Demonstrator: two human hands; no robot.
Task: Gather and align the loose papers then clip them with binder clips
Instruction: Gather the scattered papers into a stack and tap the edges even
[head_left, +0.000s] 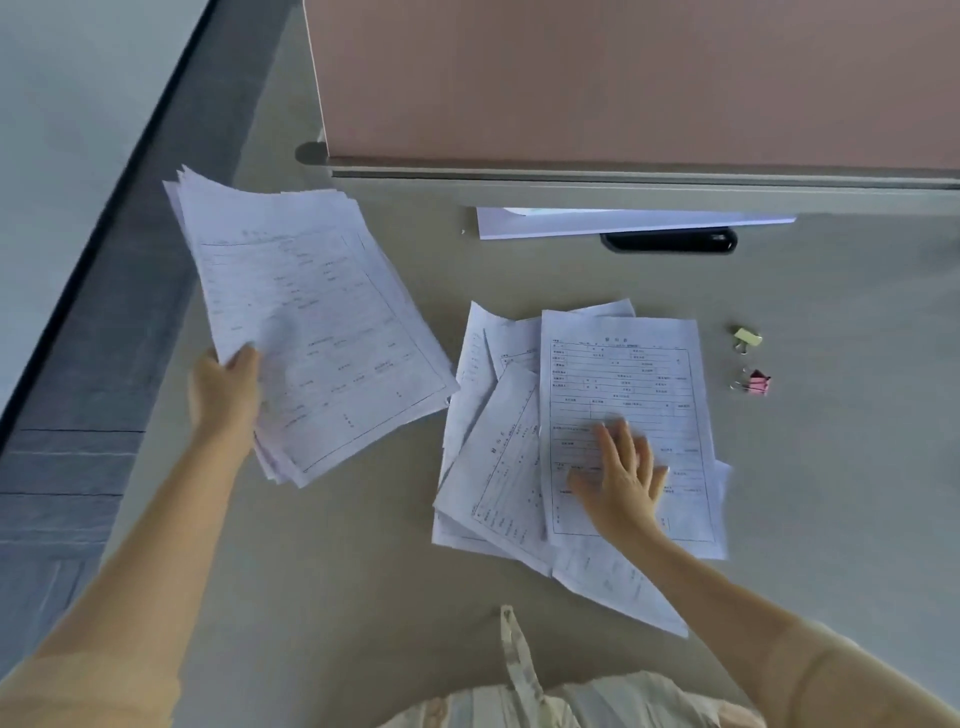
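My left hand (224, 387) grips a thick, uneven stack of printed forms (317, 322) by its near left edge and holds it raised over the left side of the desk. My right hand (621, 478) lies flat with fingers spread on the top sheet of a messy pile of loose forms (613, 374) in the desk's middle. Sheets under it fan out at different angles. A yellow binder clip (748, 338) and a pink binder clip (756, 383) lie on the desk to the right of the pile, apart from both hands.
A pink partition panel (623, 78) with a grey base stands along the back of the grey desk (337, 545). White sheets (597, 223) and a black cable slot (670, 240) lie below it. The desk's left edge drops to dark floor (78, 415).
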